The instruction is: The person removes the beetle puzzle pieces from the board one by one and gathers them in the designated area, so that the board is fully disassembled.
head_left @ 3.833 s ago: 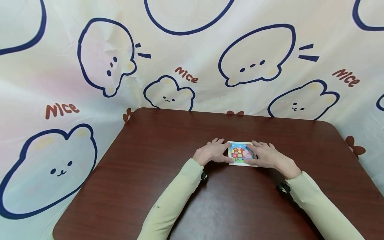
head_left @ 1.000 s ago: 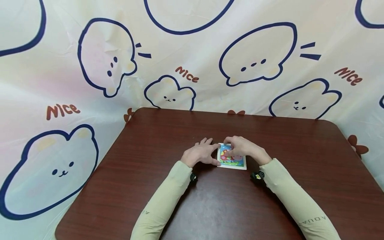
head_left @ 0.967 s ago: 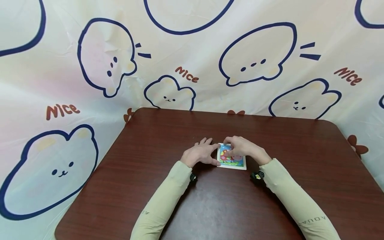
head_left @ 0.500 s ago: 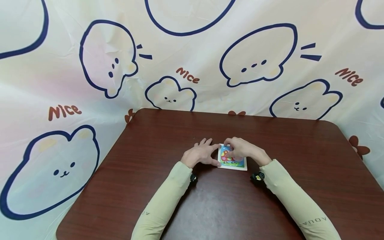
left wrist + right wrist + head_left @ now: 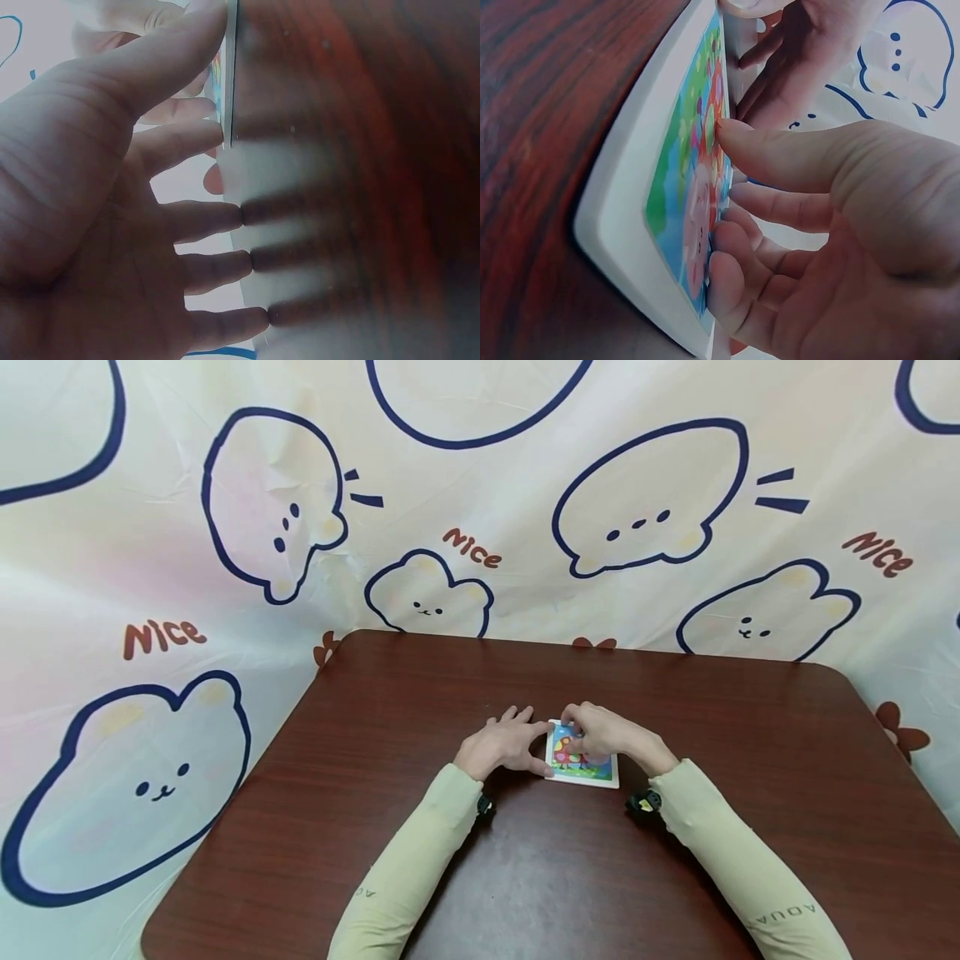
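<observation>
A square picture board [image 5: 600,782] with a white frame lies on the table, showing a spotted ladybug on blue and green. My left hand [image 5: 495,748] is spread at its left side. Thumb and index finger touch that edge, and the other fingertips rest on the table in the left wrist view. Over the picture, my right hand [image 5: 606,732] has bent fingers. In the right wrist view its thumb [image 5: 780,154] touches the picture, and the other fingertips meet it farther along. Whether they pinch a piece of it is unclear. The hand hides the picture's upper right part.
The dark brown wooden table [image 5: 360,777] surrounds the board on all sides. A cloth backdrop [image 5: 517,468] with bear drawings hangs behind and along the sides. Each wrist wears a small black device [image 5: 643,805].
Since the oldest frame, the board and left hand have shifted left, and the right hand has moved from the board's right edge onto the picture. Over the last second, the hands barely move.
</observation>
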Demonstrator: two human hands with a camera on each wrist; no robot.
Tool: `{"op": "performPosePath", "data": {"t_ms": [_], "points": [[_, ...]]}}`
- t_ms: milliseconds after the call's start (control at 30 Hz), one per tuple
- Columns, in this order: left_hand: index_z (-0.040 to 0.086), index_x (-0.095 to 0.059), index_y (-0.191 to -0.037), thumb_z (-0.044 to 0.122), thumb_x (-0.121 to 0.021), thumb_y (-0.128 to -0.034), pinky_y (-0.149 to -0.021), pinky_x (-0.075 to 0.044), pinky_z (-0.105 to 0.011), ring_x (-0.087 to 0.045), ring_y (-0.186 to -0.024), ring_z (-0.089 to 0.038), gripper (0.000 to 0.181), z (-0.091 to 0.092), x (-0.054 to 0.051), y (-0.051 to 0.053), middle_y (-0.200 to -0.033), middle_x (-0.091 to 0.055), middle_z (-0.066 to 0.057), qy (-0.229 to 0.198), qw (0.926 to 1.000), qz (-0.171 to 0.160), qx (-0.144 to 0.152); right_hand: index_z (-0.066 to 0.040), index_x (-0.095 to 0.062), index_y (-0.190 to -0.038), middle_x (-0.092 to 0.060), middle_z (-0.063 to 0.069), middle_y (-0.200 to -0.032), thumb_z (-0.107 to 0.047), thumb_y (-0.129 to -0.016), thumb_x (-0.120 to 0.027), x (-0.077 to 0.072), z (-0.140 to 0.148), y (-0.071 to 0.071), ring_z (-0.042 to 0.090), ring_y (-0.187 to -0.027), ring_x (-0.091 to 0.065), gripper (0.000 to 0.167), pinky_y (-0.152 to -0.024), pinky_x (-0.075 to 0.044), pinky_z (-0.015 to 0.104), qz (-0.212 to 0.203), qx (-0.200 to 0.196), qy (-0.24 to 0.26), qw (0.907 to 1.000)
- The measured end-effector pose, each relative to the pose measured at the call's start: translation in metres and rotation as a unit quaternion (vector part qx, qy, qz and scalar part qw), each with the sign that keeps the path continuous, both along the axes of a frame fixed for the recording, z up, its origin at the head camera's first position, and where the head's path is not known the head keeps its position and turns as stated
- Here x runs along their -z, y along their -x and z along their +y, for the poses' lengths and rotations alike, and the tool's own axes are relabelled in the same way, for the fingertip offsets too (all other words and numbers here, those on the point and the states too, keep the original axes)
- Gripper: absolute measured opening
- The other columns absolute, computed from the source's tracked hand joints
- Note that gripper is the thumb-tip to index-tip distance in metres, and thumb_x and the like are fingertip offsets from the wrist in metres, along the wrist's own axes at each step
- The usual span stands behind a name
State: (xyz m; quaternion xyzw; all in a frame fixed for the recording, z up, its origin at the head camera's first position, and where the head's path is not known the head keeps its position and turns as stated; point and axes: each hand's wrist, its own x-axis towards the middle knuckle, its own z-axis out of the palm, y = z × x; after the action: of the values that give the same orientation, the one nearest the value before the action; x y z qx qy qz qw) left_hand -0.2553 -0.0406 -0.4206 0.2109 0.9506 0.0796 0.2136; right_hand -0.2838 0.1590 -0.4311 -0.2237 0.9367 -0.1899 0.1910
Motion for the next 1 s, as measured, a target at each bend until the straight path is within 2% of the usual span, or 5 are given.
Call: {"op": "performPosePath", "data": {"t_ms": [300, 767, 1000], "points": [[0.038, -0.031, -0.153, 0.063, -0.065, -0.0842, -0.119, -0.021, -0.057, -0.013, -0.153, -0.033, 0.081, 0.0013, 0.001, -0.0011, -0.166, -0.016, -0.006, 0.006, 1.0, 0.007, -0.003, -0.007, -0.056, -0.121, -0.054, 0.012, -0.111, -0.026, -0.09, -0.072, 0.0004, 0.0, 0.0009, 0.022, -0.095, -0.051, 0.039, -0.083, -0.048, 0.036, 0.01, -0.011, -0.001, 0.9999], [0.037, -0.026, -0.155, 0.062, -0.064, -0.0851, -0.119, -0.021, -0.057, -0.012, -0.153, -0.033, 0.084, 0.0023, 0.0013, -0.0038, -0.166, -0.014, -0.007, 0.009, 0.9999, 0.007, -0.002, -0.009, -0.052, -0.114, -0.053, 0.011, -0.108, -0.02, -0.09, -0.073, -0.0018, 0.0008, 0.0032, 0.023, -0.096, -0.049, 0.034, -0.081, -0.046, 0.035, -0.002, -0.023, 0.014, 0.9996], [0.036, -0.025, -0.156, 0.062, -0.063, -0.0858, -0.119, -0.021, -0.057, -0.011, -0.153, -0.034, 0.084, 0.0029, 0.0003, -0.0026, -0.166, -0.013, -0.007, 0.016, 0.9998, 0.008, 0.002, -0.012, -0.047, -0.109, -0.05, 0.009, -0.105, -0.021, -0.089, -0.074, -0.0013, 0.001, 0.0023, 0.023, -0.094, -0.048, 0.035, -0.077, -0.043, 0.033, -0.003, -0.008, 0.028, 0.9996]]}}
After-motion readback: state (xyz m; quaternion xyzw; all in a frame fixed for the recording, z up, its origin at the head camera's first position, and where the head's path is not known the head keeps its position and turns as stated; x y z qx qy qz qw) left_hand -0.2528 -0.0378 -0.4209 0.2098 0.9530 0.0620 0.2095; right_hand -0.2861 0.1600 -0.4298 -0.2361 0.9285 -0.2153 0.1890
